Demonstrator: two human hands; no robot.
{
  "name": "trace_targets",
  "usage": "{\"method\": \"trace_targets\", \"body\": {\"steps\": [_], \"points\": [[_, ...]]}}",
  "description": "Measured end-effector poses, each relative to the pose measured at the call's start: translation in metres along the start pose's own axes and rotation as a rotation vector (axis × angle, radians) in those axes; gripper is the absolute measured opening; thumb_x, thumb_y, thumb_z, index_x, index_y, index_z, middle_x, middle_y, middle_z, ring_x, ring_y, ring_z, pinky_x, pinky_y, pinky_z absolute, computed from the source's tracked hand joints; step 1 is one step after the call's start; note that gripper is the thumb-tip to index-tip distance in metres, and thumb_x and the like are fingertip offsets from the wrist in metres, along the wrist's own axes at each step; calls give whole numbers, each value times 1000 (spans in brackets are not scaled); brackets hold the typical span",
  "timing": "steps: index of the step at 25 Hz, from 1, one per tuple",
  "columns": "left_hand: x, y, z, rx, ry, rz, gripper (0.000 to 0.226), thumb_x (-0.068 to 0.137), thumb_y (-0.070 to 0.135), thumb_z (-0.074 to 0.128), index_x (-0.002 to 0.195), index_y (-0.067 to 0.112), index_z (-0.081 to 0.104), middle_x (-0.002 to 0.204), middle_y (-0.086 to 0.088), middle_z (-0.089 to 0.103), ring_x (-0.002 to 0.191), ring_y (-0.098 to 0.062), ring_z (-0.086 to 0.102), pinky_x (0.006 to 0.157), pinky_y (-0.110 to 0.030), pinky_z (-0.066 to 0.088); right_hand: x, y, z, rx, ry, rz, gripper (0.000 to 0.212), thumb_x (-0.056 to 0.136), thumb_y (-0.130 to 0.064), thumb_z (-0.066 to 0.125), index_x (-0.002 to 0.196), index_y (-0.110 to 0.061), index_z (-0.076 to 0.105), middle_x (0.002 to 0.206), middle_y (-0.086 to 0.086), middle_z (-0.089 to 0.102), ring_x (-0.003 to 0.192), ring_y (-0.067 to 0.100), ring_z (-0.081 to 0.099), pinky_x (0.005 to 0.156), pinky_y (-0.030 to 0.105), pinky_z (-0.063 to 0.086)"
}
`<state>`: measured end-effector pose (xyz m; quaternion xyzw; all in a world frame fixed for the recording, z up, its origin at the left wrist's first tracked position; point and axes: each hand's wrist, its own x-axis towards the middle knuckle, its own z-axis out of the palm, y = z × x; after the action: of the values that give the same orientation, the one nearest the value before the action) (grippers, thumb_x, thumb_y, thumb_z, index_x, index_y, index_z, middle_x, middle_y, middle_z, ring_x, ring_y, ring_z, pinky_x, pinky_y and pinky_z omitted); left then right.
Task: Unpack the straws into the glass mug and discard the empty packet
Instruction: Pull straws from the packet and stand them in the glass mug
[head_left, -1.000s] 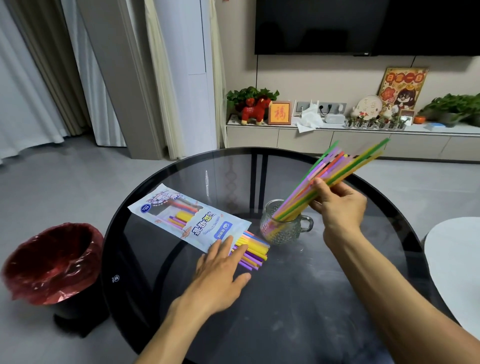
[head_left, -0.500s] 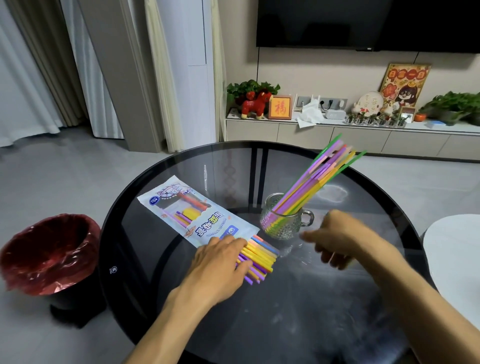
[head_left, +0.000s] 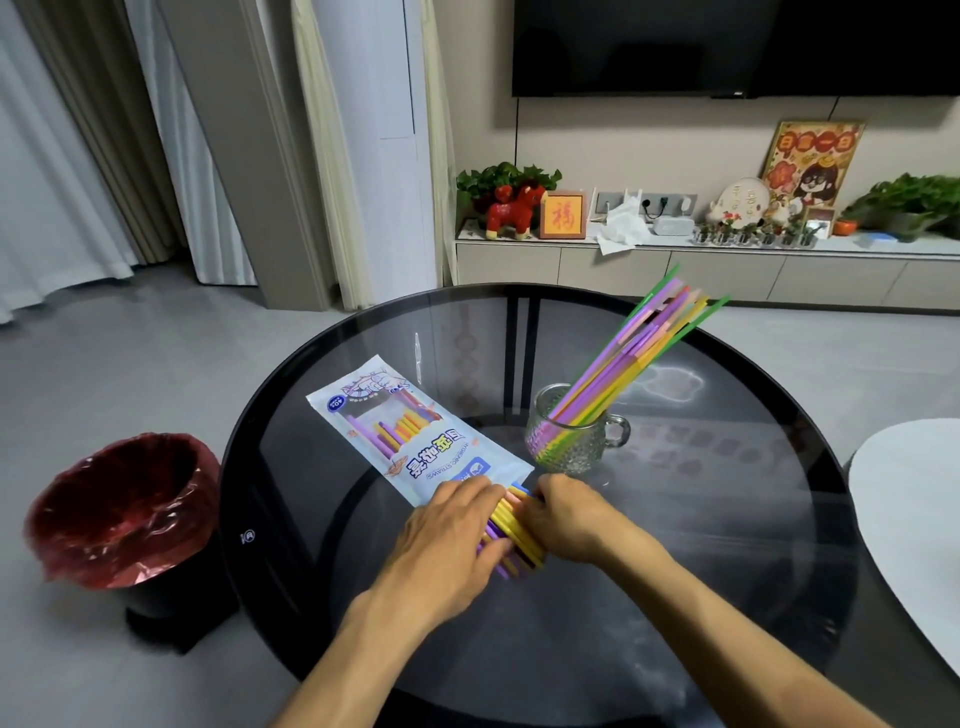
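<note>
Straws (head_left: 511, 530) remaining in the packet (head_left: 415, 441) protrude from its open near end, fanned across the round glass table (head_left: 727, 519). A first batch (head_left: 628, 358) already stands in the glass mug (head_left: 571, 436), leaning away to the right, just beyond the packet mouth.

Left hand (head_left: 457, 525): palm down, fingers curled over the exposed straw ends and the packet mouth, pressing them to the table. Right hand (head_left: 566, 519): closed around the same bundle from the opposite side. How firmly either hand grips cannot be determined from this view.

Handling properties, as judged:
- Straws are light, thin-walled and smooth. A loose bundle is likely to splay or roll on glass.
- Excess squeeze may crease the tubes; moderate, even pressure should suffice.
- Recommended hold: around the whole bundle near the exposed ends, while the other hand pins the packet body flat.
- The packet is soft film, slick on glass, and will probably slide if not restrained.
- The mug is fragile and top-loaded by the leaning straws; insert the next batch gently to avoid tipping it.

Disposal point: the bin with the red liner (head_left: 124, 514) stands on the floor to the left of the table.
</note>
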<state>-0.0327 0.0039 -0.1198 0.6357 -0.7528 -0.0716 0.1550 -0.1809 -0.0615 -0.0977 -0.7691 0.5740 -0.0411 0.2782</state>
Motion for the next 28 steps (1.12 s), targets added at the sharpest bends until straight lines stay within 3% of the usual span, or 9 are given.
{"method": "trace_targets", "body": {"steps": [5,7,9,11,14,18,20,25,28], "points": [[5,0,1,16,-3,-13,54,93,45,48,142,27,32,150,9,34,137,-13,29,108,-35,35,3,1,-4,-202,67,-37,21,91,-22,46,87,-6,59,104,20,69,95,38,64,69,34,42],[6,1,2,39,0,-21,54,94,46,46,143,28,32,151,9,33,138,-13,28,108,-36,35,-2,2,-19,-296,-13,-38,23,94,-26,46,87,-8,58,108,22,67,99,38,64,72,36,46],[7,-3,5,59,-9,-57,56,95,48,41,146,29,27,155,9,26,142,-13,22,109,-36,32,-8,5,-44,-338,-124,1,27,95,-24,48,97,-4,65,103,19,66,91,35,65,62,34,50],[10,-11,9,57,-37,-119,60,97,50,35,151,28,18,160,9,17,147,-12,13,113,-38,25,-19,16,-76,-262,-207,45,23,95,-22,50,89,-11,68,85,9,62,72,26,63,46,28,52],[18,-20,12,25,-61,-194,65,98,52,29,153,25,8,163,8,5,149,-11,0,119,-37,13,-43,43,-119,-65,-256,131,27,97,-23,50,76,-16,66,63,3,50,49,15,44,44,28,49],[24,-21,13,-92,-63,-234,74,97,53,33,153,20,0,163,4,-3,149,-11,-7,122,-34,2,-72,69,-154,274,-172,144,29,99,-27,50,92,-5,67,58,0,46,49,13,40,47,28,42],[26,-17,12,-106,48,-214,78,95,49,42,153,17,0,163,2,-3,150,-14,-4,123,-36,5,-74,69,-154,393,-146,98,30,98,-27,51,96,-2,67,56,1,44,49,13,39,48,29,40],[26,30,-9,65,505,100,77,88,28,55,152,18,14,161,-2,18,149,-19,13,120,-47,15,-69,41,-133,463,-334,-56,27,98,-24,51,92,-2,65,56,1,37,48,14,36,48,28,39],[26,42,-13,92,603,257,51,84,7,51,134,15,48,133,-5,59,126,-25,53,110,-44,34,-74,27,-130,532,-490,-190,34,95,-36,55,90,-4,67,52,2,36,47,15,35,48,28,41]]}}
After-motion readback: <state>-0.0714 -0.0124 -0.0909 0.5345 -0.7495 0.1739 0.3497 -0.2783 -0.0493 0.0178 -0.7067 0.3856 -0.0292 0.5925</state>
